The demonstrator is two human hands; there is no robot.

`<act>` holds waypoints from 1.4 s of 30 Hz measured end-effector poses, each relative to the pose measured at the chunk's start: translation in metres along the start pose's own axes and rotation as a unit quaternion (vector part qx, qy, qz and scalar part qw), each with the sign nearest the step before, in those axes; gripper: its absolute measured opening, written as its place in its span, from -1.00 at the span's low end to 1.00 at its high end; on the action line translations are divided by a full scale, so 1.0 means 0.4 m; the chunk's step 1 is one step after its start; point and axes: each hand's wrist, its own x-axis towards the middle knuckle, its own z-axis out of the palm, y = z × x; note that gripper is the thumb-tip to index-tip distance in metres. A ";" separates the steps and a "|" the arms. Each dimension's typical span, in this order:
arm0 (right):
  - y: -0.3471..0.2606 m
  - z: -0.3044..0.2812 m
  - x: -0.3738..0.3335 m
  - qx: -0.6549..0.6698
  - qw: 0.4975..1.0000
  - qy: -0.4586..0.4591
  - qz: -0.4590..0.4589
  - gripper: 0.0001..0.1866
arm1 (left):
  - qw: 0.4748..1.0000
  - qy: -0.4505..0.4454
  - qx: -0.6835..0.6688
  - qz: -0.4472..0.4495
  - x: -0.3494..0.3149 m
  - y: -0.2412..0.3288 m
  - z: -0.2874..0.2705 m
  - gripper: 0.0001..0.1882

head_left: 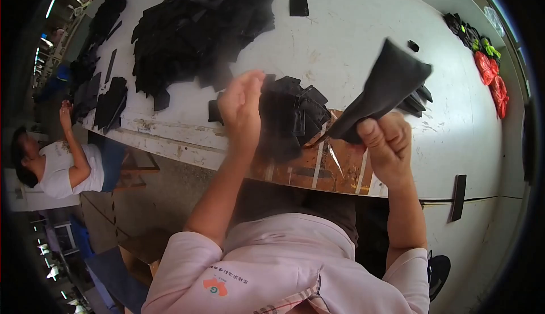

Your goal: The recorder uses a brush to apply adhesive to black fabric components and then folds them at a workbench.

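My right hand (392,146) grips a black fabric piece (394,78) by its lower end, thumb on top. The piece stands up above the table, bent and widening toward its free end. My left hand (241,107) is raised with its palm turned to the right and its fingers extended, slightly blurred; nothing shows in it. Close beside it lies a loose heap of small black fabric pieces (304,112), some with stitched edges. Between my hands, a thin pointed metal blade (335,159) rests on a brown board (306,172) at the table's near edge; its other end is hidden.
A big mound of black pieces (198,36) covers the far left of the white table (340,41). Red plastic bags (493,78) lie by the right wall. A black strip (458,197) lies at the near right. Another person (68,163) works at the left.
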 end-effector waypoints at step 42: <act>0.180 0.241 -0.141 0.126 0.974 0.089 0.166 -0.68 | 0.885 0.014 -0.313 -0.346 -0.136 0.036 -0.031 -0.84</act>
